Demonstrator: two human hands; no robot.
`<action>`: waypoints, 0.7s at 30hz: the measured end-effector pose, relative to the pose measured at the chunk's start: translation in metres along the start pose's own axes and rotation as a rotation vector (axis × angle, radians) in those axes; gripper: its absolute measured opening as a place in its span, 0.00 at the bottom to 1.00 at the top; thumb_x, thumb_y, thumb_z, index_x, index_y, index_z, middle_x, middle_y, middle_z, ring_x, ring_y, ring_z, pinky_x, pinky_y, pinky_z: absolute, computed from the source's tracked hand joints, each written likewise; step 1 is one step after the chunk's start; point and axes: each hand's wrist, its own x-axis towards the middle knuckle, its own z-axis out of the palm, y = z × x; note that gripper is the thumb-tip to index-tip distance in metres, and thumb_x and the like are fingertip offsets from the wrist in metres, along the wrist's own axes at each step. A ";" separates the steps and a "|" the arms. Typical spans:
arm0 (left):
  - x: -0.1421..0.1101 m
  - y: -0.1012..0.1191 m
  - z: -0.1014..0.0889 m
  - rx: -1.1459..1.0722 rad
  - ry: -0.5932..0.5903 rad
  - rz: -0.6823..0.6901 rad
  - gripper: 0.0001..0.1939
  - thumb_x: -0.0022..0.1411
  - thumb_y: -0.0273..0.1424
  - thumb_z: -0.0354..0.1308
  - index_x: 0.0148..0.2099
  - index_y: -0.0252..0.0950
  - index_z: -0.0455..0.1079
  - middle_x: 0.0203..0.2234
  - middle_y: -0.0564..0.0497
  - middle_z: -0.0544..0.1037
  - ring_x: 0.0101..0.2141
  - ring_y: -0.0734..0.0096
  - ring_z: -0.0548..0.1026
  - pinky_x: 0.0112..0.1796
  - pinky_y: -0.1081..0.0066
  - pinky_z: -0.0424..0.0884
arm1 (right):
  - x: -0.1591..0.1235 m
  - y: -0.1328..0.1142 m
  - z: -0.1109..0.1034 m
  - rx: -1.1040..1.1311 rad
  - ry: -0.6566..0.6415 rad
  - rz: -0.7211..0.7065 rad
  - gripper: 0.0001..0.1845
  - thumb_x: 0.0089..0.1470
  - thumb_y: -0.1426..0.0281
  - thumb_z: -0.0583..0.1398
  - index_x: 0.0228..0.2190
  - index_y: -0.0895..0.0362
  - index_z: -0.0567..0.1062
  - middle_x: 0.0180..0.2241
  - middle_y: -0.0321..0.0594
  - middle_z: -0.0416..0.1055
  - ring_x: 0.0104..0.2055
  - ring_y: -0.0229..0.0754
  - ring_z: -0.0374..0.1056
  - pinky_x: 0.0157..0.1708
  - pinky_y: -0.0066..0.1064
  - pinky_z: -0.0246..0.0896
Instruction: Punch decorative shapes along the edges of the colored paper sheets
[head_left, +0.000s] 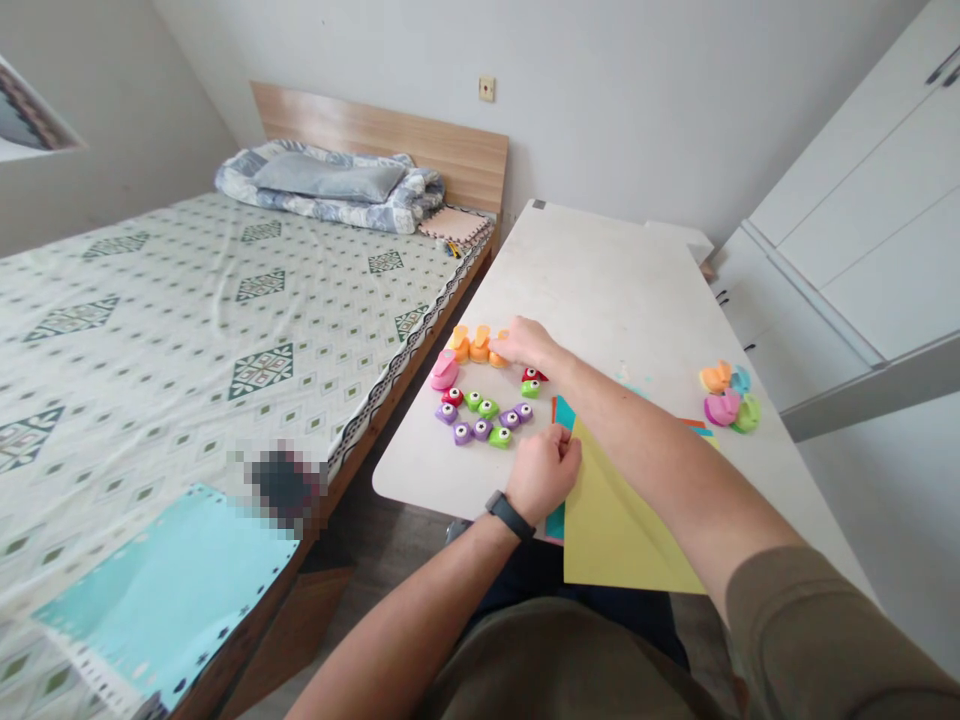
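My right hand [525,342] reaches across to the far left of the white table, its fingers closed on an orange craft punch [496,355] that they partly cover. Two more orange punches [470,345] stand beside it in a row. My left hand [546,472], with a dark band on the wrist, is closed at the left edge of a yellow sheet of paper [622,510], fingertips pinching that edge. The sheet overhangs the table's front. Blue and orange sheets [564,411] show beneath it. Small purple, green and red punches [487,409] lie between my hands and the table's left edge.
A pink punch [445,370] stands near the table's left edge. Several larger coloured punches [729,398] are grouped at the right. On the bed [187,270] at left lies a light blue sheet [176,590] with punched edges. White cabinets [862,190] stand at right.
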 end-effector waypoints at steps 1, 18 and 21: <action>0.000 0.000 0.000 0.006 -0.001 -0.002 0.11 0.68 0.34 0.54 0.32 0.37 0.69 0.22 0.53 0.75 0.23 0.73 0.69 0.27 0.72 0.54 | -0.002 0.000 0.000 -0.001 0.026 0.006 0.28 0.56 0.53 0.61 0.45 0.63 0.80 0.48 0.61 0.79 0.52 0.59 0.75 0.43 0.36 0.67; 0.004 0.005 0.004 -0.063 -0.020 -0.077 0.15 0.68 0.42 0.54 0.34 0.37 0.69 0.21 0.55 0.73 0.22 0.75 0.65 0.25 0.74 0.56 | -0.126 0.112 -0.029 1.207 0.229 -0.010 0.22 0.49 0.63 0.61 0.46 0.50 0.64 0.37 0.35 0.71 0.36 0.43 0.72 0.30 0.33 0.70; 0.005 0.010 0.005 -0.045 -0.010 -0.084 0.16 0.68 0.42 0.54 0.32 0.37 0.69 0.21 0.55 0.73 0.22 0.75 0.66 0.24 0.75 0.56 | -0.137 0.124 -0.018 1.223 0.233 0.026 0.25 0.48 0.62 0.63 0.49 0.52 0.69 0.37 0.37 0.71 0.36 0.43 0.71 0.32 0.34 0.71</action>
